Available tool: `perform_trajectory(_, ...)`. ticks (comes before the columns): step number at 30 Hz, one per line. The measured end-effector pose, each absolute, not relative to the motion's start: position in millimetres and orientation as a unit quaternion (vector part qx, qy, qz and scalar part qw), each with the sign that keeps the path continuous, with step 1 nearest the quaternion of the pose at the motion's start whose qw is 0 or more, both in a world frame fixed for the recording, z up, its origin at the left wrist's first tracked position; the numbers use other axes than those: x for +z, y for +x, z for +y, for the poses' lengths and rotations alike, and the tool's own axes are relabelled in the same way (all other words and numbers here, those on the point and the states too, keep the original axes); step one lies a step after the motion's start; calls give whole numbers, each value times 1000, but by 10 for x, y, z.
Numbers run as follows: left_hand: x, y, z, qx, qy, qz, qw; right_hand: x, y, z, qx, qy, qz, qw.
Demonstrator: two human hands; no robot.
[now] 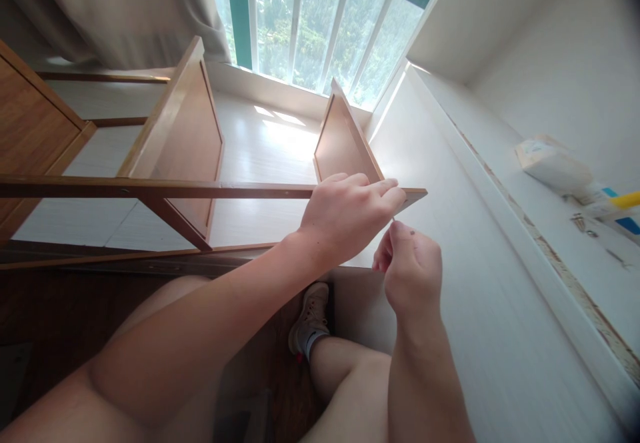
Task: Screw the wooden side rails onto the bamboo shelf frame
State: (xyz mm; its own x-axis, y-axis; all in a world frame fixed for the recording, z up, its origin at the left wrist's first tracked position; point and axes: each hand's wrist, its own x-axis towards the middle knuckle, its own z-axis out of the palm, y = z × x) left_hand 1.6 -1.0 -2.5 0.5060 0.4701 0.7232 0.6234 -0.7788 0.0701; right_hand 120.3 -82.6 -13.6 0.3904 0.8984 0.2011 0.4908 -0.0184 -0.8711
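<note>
In the head view, the long, narrow brown wooden rail runs across the front of an upright wood-framed panel with a pale brown face and, towards the right, a smaller panel of like make. A glossy white surface lies behind, below the barred window.

The left hand grasps the rail near its right end, fingers laid over the top edge; the tip juts out just beyond them. The right hand is curled close below that tip, thumb and fingers apparently pinching a slim pale sliver, mostly hidden, so I cannot tell what it is.

The rail should be stiff and fairly light for its length, though joined panels would make it heavier and awkward to swing. Its finish looks smooth, perhaps a little slippery. The best hold is probably where the left hand sits, beside the smaller panel; the panels' thin faces may mark or crack, so their thicker frames suit fingers better.
</note>
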Motion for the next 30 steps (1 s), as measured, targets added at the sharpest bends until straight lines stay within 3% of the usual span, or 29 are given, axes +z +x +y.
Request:
perform_trajectory(4,-18,-7,-2,-367,-870,-316,93,-112,1144,-846,173,-701,-545,426)
perform_trajectory(15,-27,9,-4,-375,-866,-317,99,-82,1227,-841,172,-711,-525,435)
perform_trajectory(22,-27,18,7,-377,-866,-315,97,-92,1162,-796,290,-666,-454,516)
perform_trajectory(30,-23,7,-2,-374,-866,-317,93,-103,1150,-826,173,-717,-508,444)
